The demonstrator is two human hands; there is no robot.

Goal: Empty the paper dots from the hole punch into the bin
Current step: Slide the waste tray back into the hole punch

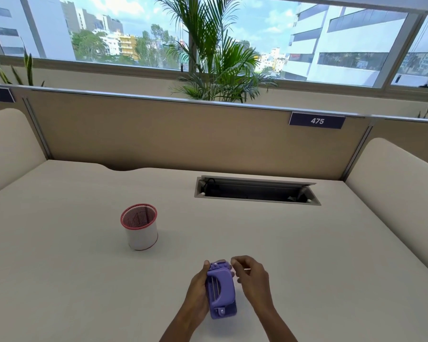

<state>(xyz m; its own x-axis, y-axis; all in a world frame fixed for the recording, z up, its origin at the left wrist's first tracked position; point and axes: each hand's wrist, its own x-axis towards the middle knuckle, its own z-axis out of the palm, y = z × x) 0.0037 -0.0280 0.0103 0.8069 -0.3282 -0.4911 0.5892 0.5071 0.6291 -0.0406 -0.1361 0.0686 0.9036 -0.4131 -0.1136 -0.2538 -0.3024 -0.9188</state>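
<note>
Two hands [198,290] round purple punch [220,292].

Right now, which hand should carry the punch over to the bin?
Left, likely. The left hand already grips the purple hole punch along its side, and the red-rimmed bin stands to the left and further away. The right hand only fingers the punch's far end.

A single wide-angle camera sits on the person's head, looking forward and down across the pale beige desk top [84,280]. Both forearms enter from the bottom edge, close to the lens. Farther off, the tan partition panel [158,134] and the wide window [257,33] fill the upper frame.
</note>
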